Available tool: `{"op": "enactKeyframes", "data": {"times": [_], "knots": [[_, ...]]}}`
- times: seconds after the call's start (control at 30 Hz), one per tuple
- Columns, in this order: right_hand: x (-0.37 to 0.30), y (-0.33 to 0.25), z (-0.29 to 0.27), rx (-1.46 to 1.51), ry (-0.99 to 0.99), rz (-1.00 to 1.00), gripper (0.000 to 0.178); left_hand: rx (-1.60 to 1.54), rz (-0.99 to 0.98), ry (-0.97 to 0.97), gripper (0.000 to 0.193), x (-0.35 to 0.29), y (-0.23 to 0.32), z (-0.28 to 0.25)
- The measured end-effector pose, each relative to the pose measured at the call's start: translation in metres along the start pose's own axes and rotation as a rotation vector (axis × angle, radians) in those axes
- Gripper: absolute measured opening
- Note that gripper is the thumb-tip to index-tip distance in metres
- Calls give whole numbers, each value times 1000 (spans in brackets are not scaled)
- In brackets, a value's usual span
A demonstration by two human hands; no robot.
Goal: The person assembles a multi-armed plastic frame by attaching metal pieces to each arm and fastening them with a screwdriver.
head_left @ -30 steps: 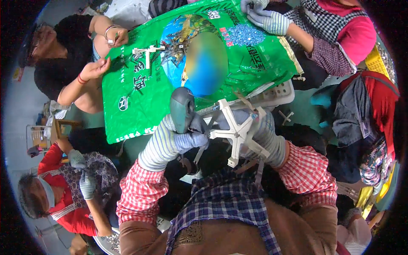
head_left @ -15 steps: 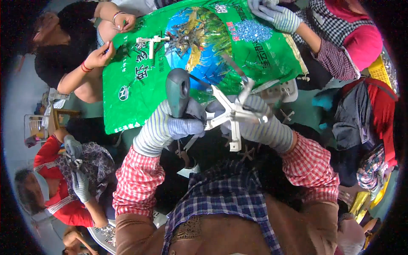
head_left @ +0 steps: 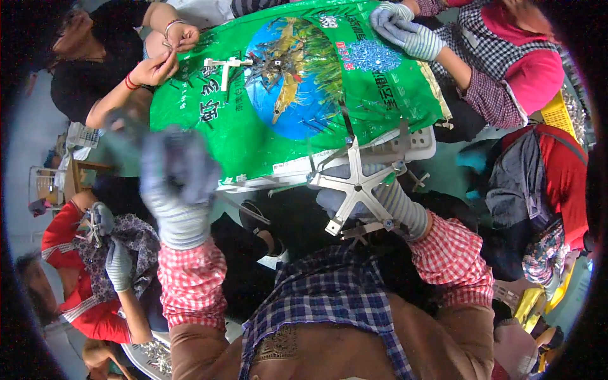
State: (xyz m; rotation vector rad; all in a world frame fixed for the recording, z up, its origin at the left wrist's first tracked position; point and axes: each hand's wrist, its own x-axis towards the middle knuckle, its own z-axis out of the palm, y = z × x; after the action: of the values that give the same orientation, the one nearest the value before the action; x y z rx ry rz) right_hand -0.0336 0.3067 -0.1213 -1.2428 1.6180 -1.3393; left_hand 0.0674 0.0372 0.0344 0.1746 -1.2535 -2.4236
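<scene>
White star (head_left: pixel 353 181) in the right hand (head_left: pixel 403 204), right of centre.
The right grip is closed on the star from beneath; dark strips (head_left: pixel 346 118) project from its arm tips. The left hand (head_left: pixel 179 170), left of centre, is blurred: how far its grip is closed, and whether it holds the dark object (head_left: pixel 125 128) at its upper left, cannot be told. The green sheet (head_left: pixel 221 155), upper centre, carries black pieces (head_left: pixel 271 68) and blue pieces (head_left: pixel 373 57).

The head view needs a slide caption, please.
Striped-gloved right hand holds a white star-shaped frame near green plastic sheeting.
</scene>
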Motion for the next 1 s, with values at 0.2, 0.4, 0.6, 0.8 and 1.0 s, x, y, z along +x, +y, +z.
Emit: {"op": "enactKeyframes", "data": {"times": [0.2, 0.4, 0.6, 0.8, 1.0], "knots": [[-4, 89, 30, 58, -50, 107, 29, -527, 180, -288, 30, 4, 55, -6], [5, 34, 39, -2, 76, 45, 14, -335, 271, -299, 31, -7, 43, 15], [34, -40, 24, -578, 124, -376, 10, -186, 332, -269, 36, -10, 32, 22], [31, -41, 19, -757, 134, -441, 15, -178, 308, -263, 37, -7, 27, 22], [22, -35, 23, -654, 99, -343, 20, -213, 280, -282, 39, -7, 27, 21]]}}
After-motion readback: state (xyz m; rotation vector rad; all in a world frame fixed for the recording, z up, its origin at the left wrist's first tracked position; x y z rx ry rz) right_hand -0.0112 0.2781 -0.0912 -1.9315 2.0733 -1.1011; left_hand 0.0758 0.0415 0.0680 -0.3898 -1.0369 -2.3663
